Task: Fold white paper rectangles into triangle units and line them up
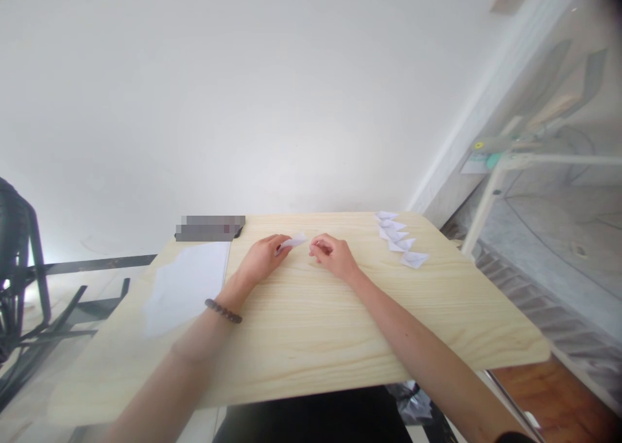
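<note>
A small piece of folded white paper (pixel 294 241) is pinched between the thumb and fingers of my left hand (pixel 265 255), above the middle of the table. My left wrist wears a dark beaded bracelet (pixel 223 310). Just right of the paper is my right hand (pixel 334 254), a small gap away from it. Its fingers are curled in towards the thumb, and nothing shows between them. Several folded white paper boats (pixel 414 260) stand in a slanting row on the right side of the table, beyond my right hand.
White paper sheets (pixel 189 284) lie on the left of the pale wooden table (pixel 301 339). A dark, blurred-out object (pixel 210 229) is at the back left edge. Behind the table rises a white wall (pixel 291 106). A dark chair (pixel 24 255) stands to the left.
</note>
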`<state>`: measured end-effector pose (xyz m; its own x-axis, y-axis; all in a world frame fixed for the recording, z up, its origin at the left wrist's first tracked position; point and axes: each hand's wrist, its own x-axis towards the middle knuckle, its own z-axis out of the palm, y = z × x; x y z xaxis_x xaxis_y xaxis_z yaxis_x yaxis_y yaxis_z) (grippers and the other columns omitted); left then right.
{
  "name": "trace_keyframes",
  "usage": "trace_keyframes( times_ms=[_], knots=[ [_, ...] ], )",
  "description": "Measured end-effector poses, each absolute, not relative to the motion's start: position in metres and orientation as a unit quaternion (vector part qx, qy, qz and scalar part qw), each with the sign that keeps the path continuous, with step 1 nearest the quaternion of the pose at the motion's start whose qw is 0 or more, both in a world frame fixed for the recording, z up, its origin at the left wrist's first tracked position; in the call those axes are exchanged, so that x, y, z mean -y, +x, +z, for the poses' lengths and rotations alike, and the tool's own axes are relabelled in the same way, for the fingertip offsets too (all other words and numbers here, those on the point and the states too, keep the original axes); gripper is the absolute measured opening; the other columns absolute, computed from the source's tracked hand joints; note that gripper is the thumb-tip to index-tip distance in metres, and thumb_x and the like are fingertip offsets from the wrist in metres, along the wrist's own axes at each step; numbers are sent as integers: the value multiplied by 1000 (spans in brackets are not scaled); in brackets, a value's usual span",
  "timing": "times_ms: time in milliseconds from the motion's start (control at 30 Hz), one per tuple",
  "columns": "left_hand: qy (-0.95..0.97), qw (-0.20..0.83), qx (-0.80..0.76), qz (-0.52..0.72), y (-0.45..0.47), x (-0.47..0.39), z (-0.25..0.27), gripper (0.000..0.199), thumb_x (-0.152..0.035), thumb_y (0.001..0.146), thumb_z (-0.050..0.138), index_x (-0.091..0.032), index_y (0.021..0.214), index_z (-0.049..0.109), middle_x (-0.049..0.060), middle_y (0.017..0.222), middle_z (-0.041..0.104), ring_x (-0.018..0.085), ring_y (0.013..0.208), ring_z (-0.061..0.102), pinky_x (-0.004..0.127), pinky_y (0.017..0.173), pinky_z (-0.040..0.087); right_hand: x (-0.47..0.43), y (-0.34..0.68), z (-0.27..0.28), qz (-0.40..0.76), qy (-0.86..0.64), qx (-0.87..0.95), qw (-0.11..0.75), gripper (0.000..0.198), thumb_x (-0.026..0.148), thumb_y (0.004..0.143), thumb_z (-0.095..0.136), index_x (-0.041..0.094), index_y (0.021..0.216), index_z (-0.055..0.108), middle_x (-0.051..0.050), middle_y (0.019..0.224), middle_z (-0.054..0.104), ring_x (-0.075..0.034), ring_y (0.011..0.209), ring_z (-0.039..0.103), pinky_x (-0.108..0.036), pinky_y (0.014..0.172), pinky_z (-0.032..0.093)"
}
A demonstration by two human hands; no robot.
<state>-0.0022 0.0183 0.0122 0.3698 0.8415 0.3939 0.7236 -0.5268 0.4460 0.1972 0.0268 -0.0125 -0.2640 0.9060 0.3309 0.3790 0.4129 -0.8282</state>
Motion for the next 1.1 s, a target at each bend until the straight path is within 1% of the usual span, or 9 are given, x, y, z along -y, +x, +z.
trace_keyframes(
  times_ms=[100, 167, 333, 467, 633, 800, 933, 1100],
  knots=[
    [793, 157, -496, 319, -3, -17, 12, 30, -40, 79, 43, -17, 88, 58, 1, 69, 59, 11, 57, 49, 22, 54, 38, -27, 197, -12, 266, -435, 750, 422, 19, 32, 77, 48, 19, 85, 60, -3, 79, 65, -10, 57, 58, -22, 57, 46],
    [768, 209, -504, 334, -5, -17, 11, 34, -44, 76, 46, -15, 87, 59, 1, 67, 59, 12, 57, 50, 22, 51, 38, -27, 196, -11, 241, -434, 753, 433, 21, 32, 77, 48, 19, 86, 62, -4, 84, 65, -11, 60, 58, -22, 57, 46],
    [704, 382, -473, 367, -7, -18, 6, 39, -45, 70, 55, -14, 92, 57, 5, 80, 63, 16, 67, 57, 23, 52, 41, -27, 196, -11, 216, -424, 765, 434, 20, 30, 78, 48, 20, 86, 64, -3, 85, 64, -11, 60, 56, -22, 58, 45],
    [668, 461, -463, 356, -4, -18, 4, 43, -44, 65, 61, -13, 95, 57, 6, 76, 64, 15, 64, 57, 22, 49, 40, -27, 197, -12, 211, -428, 765, 433, 22, 30, 78, 50, 21, 93, 63, -3, 85, 63, -9, 58, 54, -21, 57, 44],
    [671, 475, -451, 347, -2, -17, 4, 41, -42, 66, 62, -12, 93, 58, 6, 77, 63, 14, 62, 56, 21, 49, 38, -26, 198, -12, 196, -428, 774, 423, 22, 33, 77, 52, 21, 91, 64, -2, 80, 60, -7, 54, 50, -21, 56, 43],
    [701, 435, -444, 349, -3, -16, 6, 37, -42, 69, 58, -12, 91, 60, 5, 78, 62, 12, 62, 53, 20, 49, 37, -26, 197, -13, 197, -414, 787, 413, 22, 33, 76, 54, 22, 92, 64, -1, 78, 55, -6, 53, 48, -20, 57, 43],
    [710, 429, -449, 332, -3, -15, 6, 37, -43, 71, 56, -14, 93, 61, 4, 76, 62, 12, 59, 52, 19, 46, 35, -26, 197, -13, 201, -405, 793, 409, 22, 33, 74, 56, 21, 91, 64, -1, 78, 54, -6, 55, 48, -20, 57, 42],
    [730, 404, -436, 338, -2, -13, 6, 36, -42, 72, 54, -13, 91, 62, 5, 78, 62, 12, 61, 52, 19, 48, 36, -26, 199, -11, 215, -396, 798, 401, 21, 32, 74, 56, 19, 87, 64, 0, 73, 52, -7, 57, 47, -20, 57, 40]
  ],
)
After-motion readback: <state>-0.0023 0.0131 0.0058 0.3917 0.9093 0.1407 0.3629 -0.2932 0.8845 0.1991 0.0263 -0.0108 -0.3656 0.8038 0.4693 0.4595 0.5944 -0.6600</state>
